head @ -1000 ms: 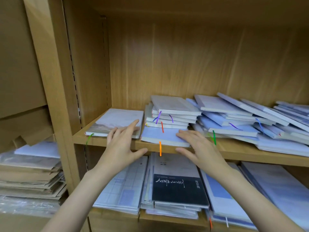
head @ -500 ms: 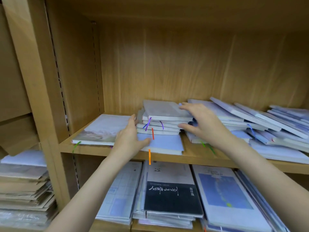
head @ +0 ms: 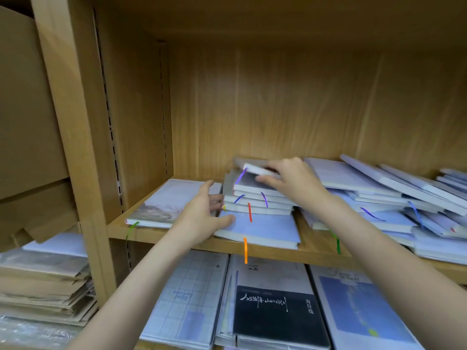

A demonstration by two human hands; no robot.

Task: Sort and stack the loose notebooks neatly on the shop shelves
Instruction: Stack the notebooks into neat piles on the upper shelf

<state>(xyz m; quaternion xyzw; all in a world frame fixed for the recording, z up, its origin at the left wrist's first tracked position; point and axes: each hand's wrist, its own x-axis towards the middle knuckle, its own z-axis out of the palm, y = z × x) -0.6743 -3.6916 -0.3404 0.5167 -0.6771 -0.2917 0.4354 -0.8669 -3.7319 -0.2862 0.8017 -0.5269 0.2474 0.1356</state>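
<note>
Wooden shelf board (head: pixel 313 251): flat landscape-cover notebook (head: pixel 171 203) at left end, stack of pale ribbon-marked notebooks (head: pixel 257 213) just right of it, sprawled heap of pale notebooks (head: pixel 394 195) further right. Left hand (head: pixel 202 215) between flat notebook and stack, touching stack's left side; right hand (head: pixel 290 180) on stack's top book. Black-covered book (head: pixel 275 314) on shelf below.

A stationery or book shop's stock shelving: a wooden shelf unit (head: pixel 83 137) with rows of peg holes for movable boards holds many copies of like notebooks (head: pixel 257 198) with coloured ribbon markers, lying flat in stacks and loose heaps (head: pixel 394 195). The shelf below carries more covers laid face up, one a dark book (head: pixel 278 314) with printed characters. To the left sits a pile of brown paper packets (head: pixel 43 289) and plastic wrap
</note>
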